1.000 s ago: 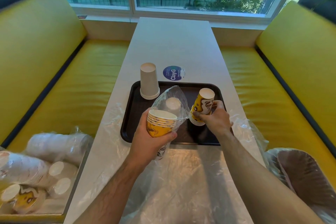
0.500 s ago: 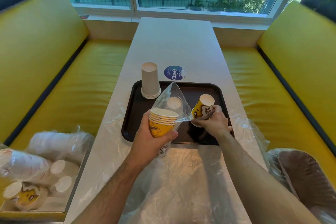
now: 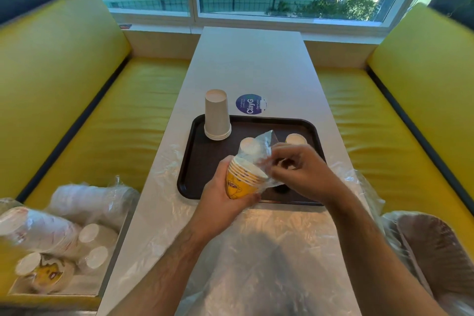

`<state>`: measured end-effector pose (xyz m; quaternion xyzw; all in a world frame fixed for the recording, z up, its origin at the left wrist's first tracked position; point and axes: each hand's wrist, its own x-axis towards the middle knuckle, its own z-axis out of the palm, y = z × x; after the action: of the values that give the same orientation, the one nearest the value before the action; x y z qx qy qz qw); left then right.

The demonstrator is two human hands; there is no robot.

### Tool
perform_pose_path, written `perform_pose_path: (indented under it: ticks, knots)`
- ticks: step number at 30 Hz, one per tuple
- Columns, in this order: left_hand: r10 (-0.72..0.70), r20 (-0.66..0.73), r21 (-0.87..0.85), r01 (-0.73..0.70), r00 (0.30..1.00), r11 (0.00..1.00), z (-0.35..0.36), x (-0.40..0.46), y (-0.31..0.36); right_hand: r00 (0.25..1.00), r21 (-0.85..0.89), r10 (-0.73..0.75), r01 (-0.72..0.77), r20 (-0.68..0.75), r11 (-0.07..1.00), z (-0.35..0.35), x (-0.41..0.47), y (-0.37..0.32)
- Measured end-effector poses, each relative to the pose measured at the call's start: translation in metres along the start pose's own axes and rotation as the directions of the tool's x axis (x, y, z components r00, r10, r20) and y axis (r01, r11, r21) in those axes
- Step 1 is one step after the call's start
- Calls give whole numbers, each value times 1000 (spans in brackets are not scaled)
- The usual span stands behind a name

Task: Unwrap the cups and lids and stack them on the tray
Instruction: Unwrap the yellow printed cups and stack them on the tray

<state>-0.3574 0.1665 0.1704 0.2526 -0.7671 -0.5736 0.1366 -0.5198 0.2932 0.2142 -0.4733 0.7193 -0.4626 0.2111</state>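
While crinkly clear wrap pinched by R hand: nested yellow paper cups in L hand.

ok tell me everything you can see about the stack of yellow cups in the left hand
The stack of yellow cups is several nested paper cups, yellow with a cartoon print and white rims, mouths up and tilted toward the right. The left hand curls around its lower side above the tray. Clear plastic wrap still clings to its top, where the right hand pinches the wrap.

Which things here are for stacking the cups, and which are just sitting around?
For the job: yellow cups held by left hand, plastic wrap pinched by right hand, tray, white cup stack.
Just lying about: round sticker, yellow seats.
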Motion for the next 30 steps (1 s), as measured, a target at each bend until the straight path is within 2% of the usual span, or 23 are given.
perform_pose_path:
  ticks: [3,9,18,23,30]
  knots:
    - [17,3,39,-17,1000,999,-1,-2,0,979,-36,89,-84,181,996,2,-3,-2]
    - [32,10,94,-33,999,995,-5,-5,-3,975,-73,102,-89,197,993,5,-5,-1]
    - [3,-13,69,-2,1000,998,-12,-11,-6,996,61,75,-78,45,995,7,-6,2]
    - [-29,-70,21,31,997,999,-19,-15,-8,988,206,139,-123,-67,971,5,-8,3]
    - [-8,-96,-38,5,995,999,-21,-17,-4,980,195,200,-193,-16,962,4,-8,4]
